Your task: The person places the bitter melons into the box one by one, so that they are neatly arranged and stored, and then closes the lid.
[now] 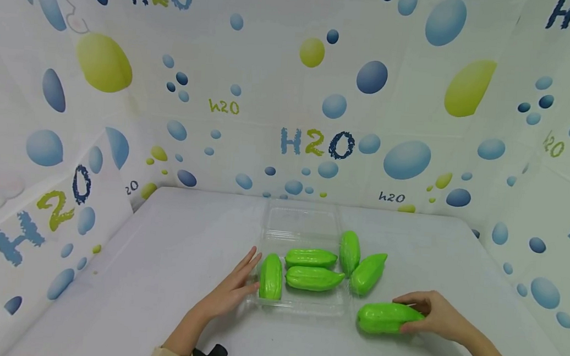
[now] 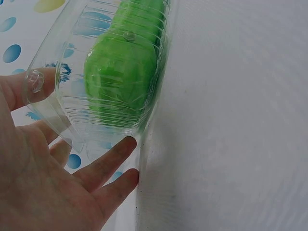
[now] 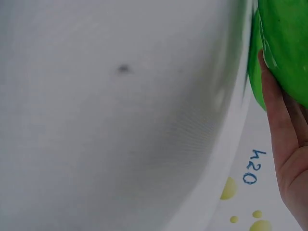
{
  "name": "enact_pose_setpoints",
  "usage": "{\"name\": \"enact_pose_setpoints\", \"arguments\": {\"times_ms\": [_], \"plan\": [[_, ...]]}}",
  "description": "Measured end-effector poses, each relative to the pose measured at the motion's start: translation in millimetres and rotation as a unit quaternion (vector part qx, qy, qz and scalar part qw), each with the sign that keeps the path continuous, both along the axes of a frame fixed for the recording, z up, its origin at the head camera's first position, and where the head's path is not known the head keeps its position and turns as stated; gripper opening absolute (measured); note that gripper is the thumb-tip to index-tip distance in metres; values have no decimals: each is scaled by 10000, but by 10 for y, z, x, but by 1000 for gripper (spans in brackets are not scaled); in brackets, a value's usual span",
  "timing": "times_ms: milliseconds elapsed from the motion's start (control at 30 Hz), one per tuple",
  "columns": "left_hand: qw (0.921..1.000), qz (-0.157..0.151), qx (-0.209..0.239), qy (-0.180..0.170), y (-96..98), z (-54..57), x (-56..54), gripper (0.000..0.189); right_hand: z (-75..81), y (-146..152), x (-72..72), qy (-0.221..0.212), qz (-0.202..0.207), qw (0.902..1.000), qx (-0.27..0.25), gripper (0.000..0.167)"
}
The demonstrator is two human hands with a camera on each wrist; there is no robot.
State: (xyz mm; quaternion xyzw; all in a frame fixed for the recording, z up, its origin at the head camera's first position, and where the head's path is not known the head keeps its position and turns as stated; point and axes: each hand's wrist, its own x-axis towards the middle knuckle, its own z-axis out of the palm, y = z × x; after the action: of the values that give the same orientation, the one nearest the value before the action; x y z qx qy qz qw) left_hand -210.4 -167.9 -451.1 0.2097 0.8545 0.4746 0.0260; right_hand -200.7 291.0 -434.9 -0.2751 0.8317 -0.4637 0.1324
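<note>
Grips a green fruit [image 1: 381, 318] in right hand [image 1: 438, 319], right of the clear container [image 1: 306, 300]; touches that with left hand [image 1: 229, 293] (fingers extended). Probably at grasping; next calls for a clean lift.

The left hand [image 1: 229, 293] is blocking the left side of the clear container [image 1: 311, 303]; the white tabletop [image 1: 149, 268] is offering passage farther left; two green fruits [image 1: 369, 274] are crowding its right; the right hand [image 1: 438, 315], gripping another fruit [image 1: 383, 318], is obstructing the near-right approach
</note>
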Motion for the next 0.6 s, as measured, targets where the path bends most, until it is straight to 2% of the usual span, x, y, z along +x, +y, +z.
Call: {"name": "enact_pose_setpoints", "arguments": {"times_ms": [267,600], "plan": [[10000,-11,43,-1,2,-1,-5,62,159,40,2,438,-280,9986,107,45],[9999,-41,77,80,1,4,6,62,270,-33,9,654,-500,9965,165,44]]}}
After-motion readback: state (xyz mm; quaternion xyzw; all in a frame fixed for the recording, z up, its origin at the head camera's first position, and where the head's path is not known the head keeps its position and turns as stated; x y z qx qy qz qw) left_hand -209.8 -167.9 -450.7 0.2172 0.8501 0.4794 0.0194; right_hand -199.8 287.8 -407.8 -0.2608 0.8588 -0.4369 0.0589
